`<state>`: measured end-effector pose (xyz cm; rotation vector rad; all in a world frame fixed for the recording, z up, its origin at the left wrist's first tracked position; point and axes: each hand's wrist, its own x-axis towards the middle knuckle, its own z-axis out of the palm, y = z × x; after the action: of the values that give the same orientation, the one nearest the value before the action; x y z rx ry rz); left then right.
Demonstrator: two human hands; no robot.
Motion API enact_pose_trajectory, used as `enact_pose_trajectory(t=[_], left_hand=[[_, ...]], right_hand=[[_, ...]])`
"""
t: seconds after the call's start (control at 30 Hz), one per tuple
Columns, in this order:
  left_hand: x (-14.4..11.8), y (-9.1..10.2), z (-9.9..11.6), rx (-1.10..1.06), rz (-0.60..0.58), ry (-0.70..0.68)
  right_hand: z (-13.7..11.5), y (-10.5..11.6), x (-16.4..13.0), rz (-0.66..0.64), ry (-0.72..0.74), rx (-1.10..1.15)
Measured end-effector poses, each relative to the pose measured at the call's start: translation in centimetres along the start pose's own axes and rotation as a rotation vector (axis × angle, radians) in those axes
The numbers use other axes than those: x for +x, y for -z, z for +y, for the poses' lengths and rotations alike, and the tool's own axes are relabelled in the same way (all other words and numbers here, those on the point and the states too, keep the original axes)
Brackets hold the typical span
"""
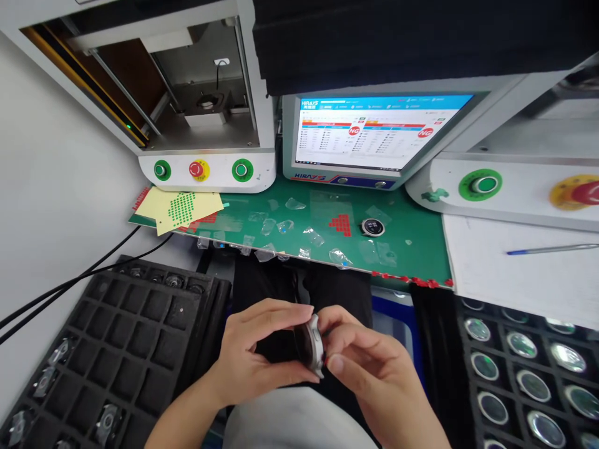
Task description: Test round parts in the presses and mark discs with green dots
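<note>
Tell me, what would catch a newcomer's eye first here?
Low in the middle, the left hand and right hand pinch a small round watch-like part between them. Above, a lit screen shows two red NG marks. Black trays flank the lap: the right tray holds shiny round parts, the left tray is mostly unfilled.

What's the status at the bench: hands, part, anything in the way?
Left hand and right hand both pinch round watch case above the lap. Trays either side. Nothing blocking.

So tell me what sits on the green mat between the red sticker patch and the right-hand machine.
In the head view, a small round dark part lies on the green mat, between the red sticker patch and the right-hand machine.
</note>
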<state>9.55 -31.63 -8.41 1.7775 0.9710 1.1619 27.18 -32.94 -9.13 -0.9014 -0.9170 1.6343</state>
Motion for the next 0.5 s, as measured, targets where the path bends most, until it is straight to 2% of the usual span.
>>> enact_pose_trajectory(t=[0.23,0.5], left_hand=[[0.17,-0.07,0.01,-0.001,0.022,-0.043],[0.57,0.15,0.37,0.044,0.025,-0.062]], right_hand=[[-0.08,0.29,-0.35,-0.043,-0.143,0.104],[-0.08,0.12,-0.42,-0.033,-0.153,0.124]])
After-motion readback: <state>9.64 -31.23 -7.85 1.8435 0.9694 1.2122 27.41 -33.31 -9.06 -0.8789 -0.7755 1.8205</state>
